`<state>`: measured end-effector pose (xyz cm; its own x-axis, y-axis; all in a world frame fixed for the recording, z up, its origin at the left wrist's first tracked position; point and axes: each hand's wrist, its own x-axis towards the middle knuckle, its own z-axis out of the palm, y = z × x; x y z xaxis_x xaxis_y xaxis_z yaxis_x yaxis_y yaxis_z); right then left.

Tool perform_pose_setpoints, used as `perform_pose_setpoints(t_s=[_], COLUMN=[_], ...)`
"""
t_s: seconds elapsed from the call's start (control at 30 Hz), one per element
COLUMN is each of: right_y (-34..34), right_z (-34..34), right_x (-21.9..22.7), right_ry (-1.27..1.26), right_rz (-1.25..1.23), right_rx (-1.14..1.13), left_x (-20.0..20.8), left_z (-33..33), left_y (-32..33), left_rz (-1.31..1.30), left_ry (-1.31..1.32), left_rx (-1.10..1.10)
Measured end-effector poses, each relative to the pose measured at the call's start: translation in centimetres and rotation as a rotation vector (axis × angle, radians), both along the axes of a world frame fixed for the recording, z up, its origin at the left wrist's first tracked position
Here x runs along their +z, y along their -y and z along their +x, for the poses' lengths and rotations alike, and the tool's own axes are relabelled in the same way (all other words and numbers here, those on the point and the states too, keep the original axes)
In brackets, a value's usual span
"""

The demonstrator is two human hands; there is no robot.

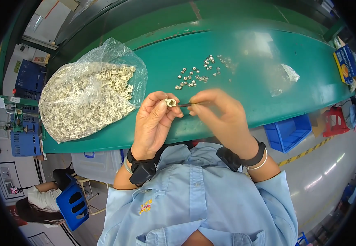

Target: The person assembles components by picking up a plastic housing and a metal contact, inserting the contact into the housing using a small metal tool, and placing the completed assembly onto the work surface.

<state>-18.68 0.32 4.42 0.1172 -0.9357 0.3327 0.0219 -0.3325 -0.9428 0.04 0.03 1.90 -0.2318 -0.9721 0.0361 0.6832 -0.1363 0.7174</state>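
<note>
A factory assembly workshop by the look of it, long green workbench [255, 98], bulging bag of cream fittings [85, 100], blue plastic crate [273, 137], yellow-and-black floor tape [306, 152]

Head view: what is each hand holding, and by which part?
The left hand holds a small cream part by its outer sides, between thumb and fingers; the right hand pinches a thin dark rod by the end away from that part.
</note>
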Motion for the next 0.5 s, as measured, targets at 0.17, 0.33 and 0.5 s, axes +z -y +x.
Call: perform_pose_setpoints(t_s=[0.17, 0.33, 0.5], right_y=[0.2, 0.2, 0.0], right_z=[0.4, 0.6, 1.2], right_x=[-0.2, -0.3, -0.9], right_ry=[-0.086, -0.349, -0.459], right_rz=[-0.176, -0.457, -0.629], right_rx=[-0.014, -0.132, -0.239], left_x=[-0.1, -0.1, 0.2], left_z=[-0.1, -0.2, -0.8], left_y=[-0.1, -0.2, -0.4], left_rz=[-0.021, -0.022, -0.033], left_ry=[0.014, 0.043, 0.108], left_rx=[0.006, 0.036, 0.114])
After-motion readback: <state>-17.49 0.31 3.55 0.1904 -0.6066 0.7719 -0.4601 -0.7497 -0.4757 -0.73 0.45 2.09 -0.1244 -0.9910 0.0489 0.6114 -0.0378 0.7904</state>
